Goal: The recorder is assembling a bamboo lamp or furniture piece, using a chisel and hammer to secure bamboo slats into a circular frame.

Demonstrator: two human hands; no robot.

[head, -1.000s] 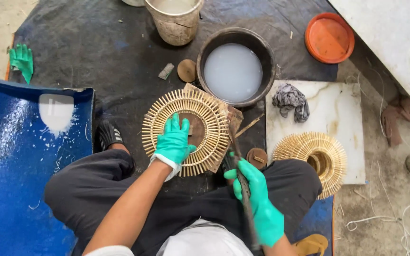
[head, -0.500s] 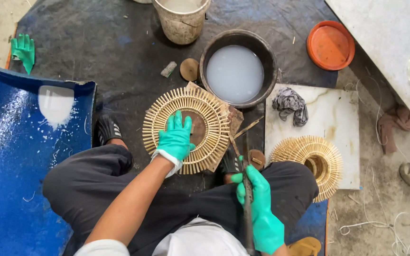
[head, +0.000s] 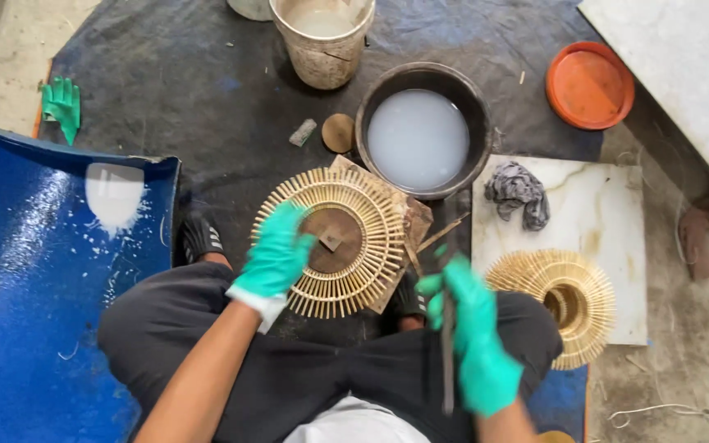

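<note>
The person sits cross-legged over a dark floor mat, and the round stick-work piece lies flat on a scrap of board just in front of the knees. The left hand, in a green glove, is spread flat over the left side of the ring, fingers open and pressing down rather than pinching. The right hand, gloved too, is closed around a thin dark tool whose tip points up toward the ring; its shape is blurred, so what kind of tool it is cannot be told.

The piece looks light and springy: many thin pale sticks fan out from a brown centre disc. Those sticks would likely snap or splay if squeezed from the edge, so the safer hold appears to be a flat palm across the spokes or a grip at the solid centre.

Just beyond sits a dark basin of milky liquid, with a dirty bucket behind it. A second, similar stick ring rests on a pale slab to the right, beside a grey rag.
</note>
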